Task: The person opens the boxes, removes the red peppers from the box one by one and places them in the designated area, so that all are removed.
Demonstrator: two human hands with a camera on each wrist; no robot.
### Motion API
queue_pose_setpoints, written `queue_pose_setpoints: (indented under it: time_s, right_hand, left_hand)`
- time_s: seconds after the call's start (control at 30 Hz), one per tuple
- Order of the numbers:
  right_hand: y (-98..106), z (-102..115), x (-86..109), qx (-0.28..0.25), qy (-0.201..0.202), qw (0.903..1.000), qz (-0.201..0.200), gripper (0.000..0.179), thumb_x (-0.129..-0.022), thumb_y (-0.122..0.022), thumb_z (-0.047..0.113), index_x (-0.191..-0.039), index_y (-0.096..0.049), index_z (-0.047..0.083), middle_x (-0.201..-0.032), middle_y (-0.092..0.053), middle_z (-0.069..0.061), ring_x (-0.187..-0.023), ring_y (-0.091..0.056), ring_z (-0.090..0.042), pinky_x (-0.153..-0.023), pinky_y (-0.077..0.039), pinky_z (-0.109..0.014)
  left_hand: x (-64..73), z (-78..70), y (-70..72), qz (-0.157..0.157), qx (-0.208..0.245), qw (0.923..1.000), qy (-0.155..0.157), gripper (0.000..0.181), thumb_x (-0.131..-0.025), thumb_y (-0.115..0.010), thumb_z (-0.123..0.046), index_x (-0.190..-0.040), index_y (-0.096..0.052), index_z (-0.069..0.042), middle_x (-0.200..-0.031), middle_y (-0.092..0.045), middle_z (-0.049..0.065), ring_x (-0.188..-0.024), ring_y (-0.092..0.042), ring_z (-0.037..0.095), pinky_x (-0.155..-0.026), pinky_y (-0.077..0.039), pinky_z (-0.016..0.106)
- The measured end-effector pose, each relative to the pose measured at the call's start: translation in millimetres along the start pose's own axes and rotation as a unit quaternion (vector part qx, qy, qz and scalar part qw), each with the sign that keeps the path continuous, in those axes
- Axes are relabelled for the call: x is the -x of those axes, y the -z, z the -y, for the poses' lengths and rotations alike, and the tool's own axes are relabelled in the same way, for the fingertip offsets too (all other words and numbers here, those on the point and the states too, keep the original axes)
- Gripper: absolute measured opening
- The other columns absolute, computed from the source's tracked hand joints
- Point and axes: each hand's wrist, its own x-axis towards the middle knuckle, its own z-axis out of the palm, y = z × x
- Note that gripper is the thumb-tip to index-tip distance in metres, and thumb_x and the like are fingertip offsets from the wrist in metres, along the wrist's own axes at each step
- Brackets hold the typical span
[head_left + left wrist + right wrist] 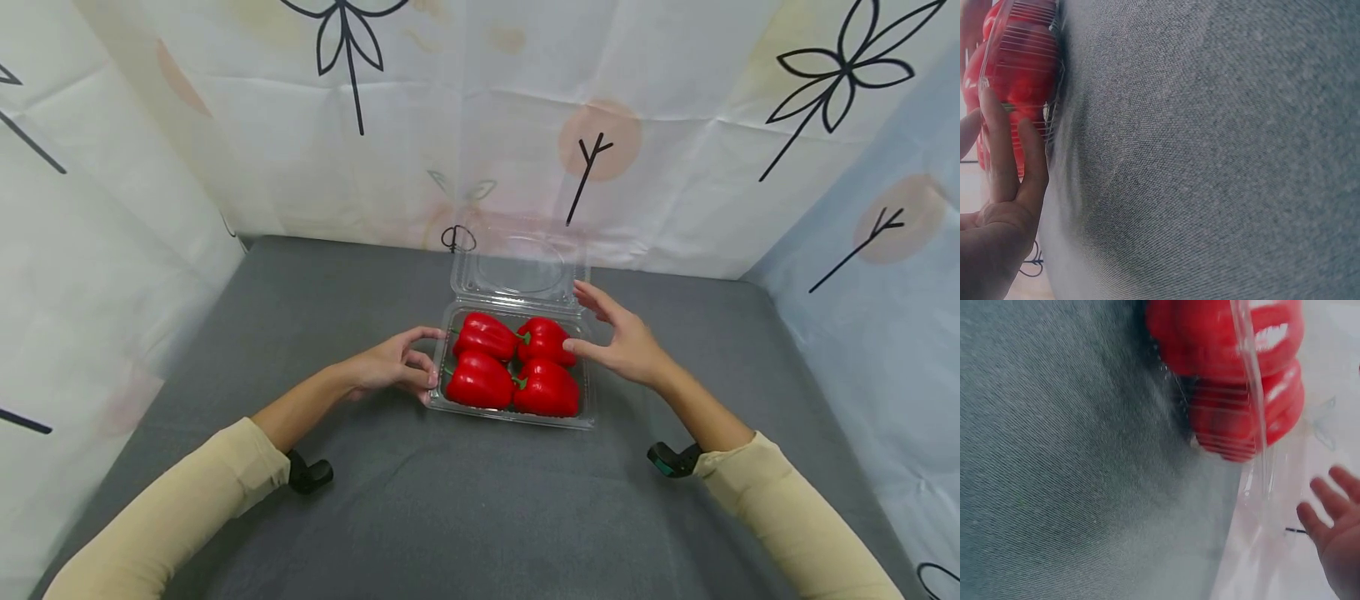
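A clear plastic clamshell container (517, 417) sits on the grey cloth with its lid (517, 271) raised at the back. Inside it are several glossy red bell peppers (480, 382) with green stems. My left hand (397, 365) holds the container's left side, fingers along the ribbed wall and at the rim; in the left wrist view two fingers lie on that wall. On the opposite side, my right hand (618, 337) is spread, its fingertips by the lid's right edge and the thumb in front of the back right pepper. The right wrist view shows these fingers (1316, 522) extended, holding nothing.
Grey cloth (495, 508) covers the table. White patterned fabric (465, 125) hangs behind it and along both sides, close behind the raised lid. Each wrist wears a dark camera band (307, 473).
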Motion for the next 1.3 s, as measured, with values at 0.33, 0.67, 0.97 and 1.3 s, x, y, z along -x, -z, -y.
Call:
queue_pose_setpoints:
  time_s: [0.33, 0.67, 0.97, 1.3]
  right_hand:
    - [-2.2, 9.8, 10.4, -0.143, 0.016, 0.9793, 0.142, 0.088, -0.084, -0.079, 0.007, -0.156, -0.028, 0.010, -0.152, -0.041, -0.018, -0.137, -0.043, -0.037, -0.105, -0.040, -0.059]
    - [-9.7, 17.9, 14.1, -0.121, 0.002, 0.9745, 0.189, 0.074, -0.083, -0.080, 0.015, -0.146, -0.043, 0.005, -0.137, -0.053, -0.016, -0.125, -0.050, -0.033, -0.097, -0.048, -0.057]
    - [-18.0, 27.8, 10.5, -0.074, -0.007, 0.9698, 0.232, 0.079, -0.081, -0.082, 0.022, -0.148, -0.042, 0.010, -0.142, -0.049, -0.011, -0.122, -0.047, -0.030, -0.094, -0.050, -0.050]
    - [-21.9, 25.6, 8.5, -0.050, 0.001, 0.9718, 0.230, 0.079, -0.079, -0.083, 0.017, -0.147, -0.044, 0.008, -0.141, -0.048, -0.010, -0.120, -0.048, -0.028, -0.093, -0.050, -0.047]
  left_hand:
    - [0.2, 2.5, 2.9, 0.003, -0.009, 1.0000, 0.002, 0.074, -0.093, -0.067, -0.003, -0.152, -0.025, -0.015, -0.093, -0.066, 0.013, -0.077, -0.068, 0.028, -0.086, -0.057, 0.043]
    - [-2.1, 1.9, 1.9, -0.008, -0.023, 0.9997, 0.008, 0.072, -0.092, -0.067, -0.003, -0.151, -0.027, -0.017, -0.094, -0.065, 0.012, -0.081, -0.067, 0.026, -0.087, -0.056, 0.039]
    - [-2.0, 0.4, 2.2, 0.001, -0.023, 0.9997, -0.001, 0.074, -0.091, -0.069, -0.004, -0.151, -0.027, -0.016, -0.093, -0.065, 0.011, -0.082, -0.066, 0.026, -0.087, -0.056, 0.039]
    - [-1.8, 2.9, 2.8, 0.006, -0.027, 0.9996, -0.007, 0.075, -0.092, -0.069, -0.004, -0.152, -0.026, -0.015, -0.092, -0.064, 0.010, -0.082, -0.065, 0.025, -0.087, -0.056, 0.039]
